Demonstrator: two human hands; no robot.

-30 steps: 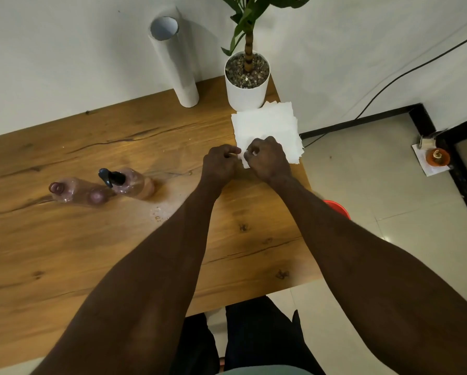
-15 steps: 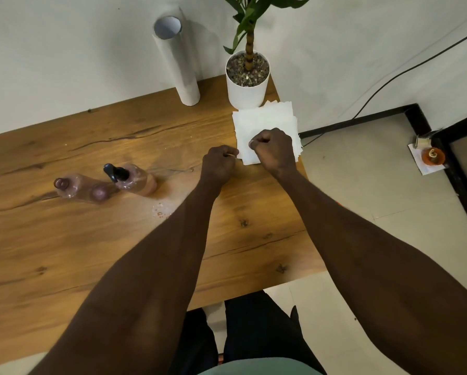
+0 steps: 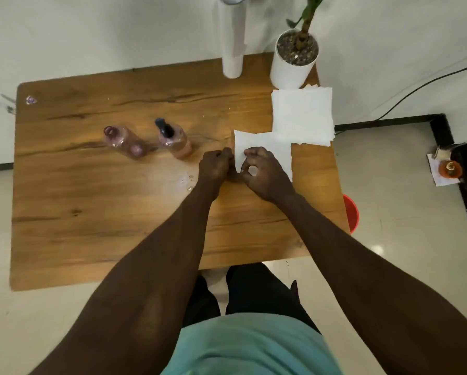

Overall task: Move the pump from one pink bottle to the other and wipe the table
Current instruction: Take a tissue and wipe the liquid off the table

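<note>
Two pink bottles stand mid-table. The left bottle (image 3: 123,141) has an open neck, and the right bottle (image 3: 175,142) carries the black pump (image 3: 164,127). One white paper sheet (image 3: 265,147) lies pulled off the stack of napkins (image 3: 302,116). My left hand (image 3: 214,166) pinches the sheet's near left edge. My right hand (image 3: 265,174) pinches the same sheet from above, thumb and forefinger forming a ring. Small wet drops (image 3: 187,181) sit on the wooden table (image 3: 91,212) just left of my left hand.
A white potted plant (image 3: 293,63) and a white tube (image 3: 232,41) stand at the table's back edge. A red bucket (image 3: 351,213) sits on the floor by the right edge. An orange object on paper (image 3: 447,170) and a black cable lie on the floor.
Both hands drew one sheet off the napkin stack toward me and to the left. The camera view pulled back and tilted down, so the whole table shows now.
</note>
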